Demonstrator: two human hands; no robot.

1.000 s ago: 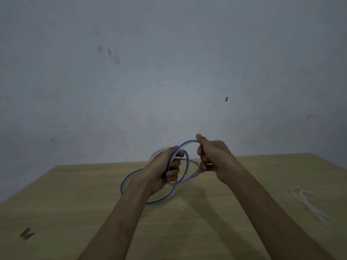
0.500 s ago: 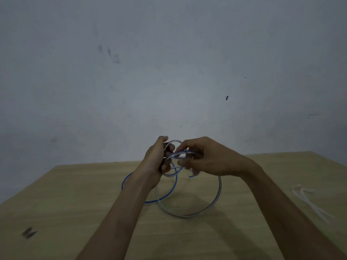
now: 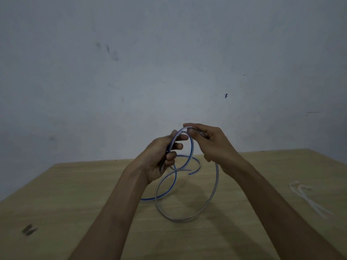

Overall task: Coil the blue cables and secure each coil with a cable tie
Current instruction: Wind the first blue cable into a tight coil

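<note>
A flat blue-and-white cable (image 3: 189, 218) hangs in loose loops above the wooden table (image 3: 75, 194). My left hand (image 3: 159, 160) grips the gathered loops, fingers curled around them. My right hand (image 3: 210, 143) pinches the top of a loop between thumb and fingertips, just right of my left hand. One large loop droops down to the table surface; a free cable end (image 3: 194, 170) curls behind my hands. White cable ties (image 3: 308, 198) lie on the table at the right, away from both hands.
A small dark object (image 3: 28, 229) lies on the table at the front left. A grey wall (image 3: 169, 62) stands right behind the table's far edge. The table's right edge runs close to the ties.
My right hand brought a new length of cable over to my left hand and lifted slightly. A large loop now hangs lower, down to the table, and the loops have widened.
</note>
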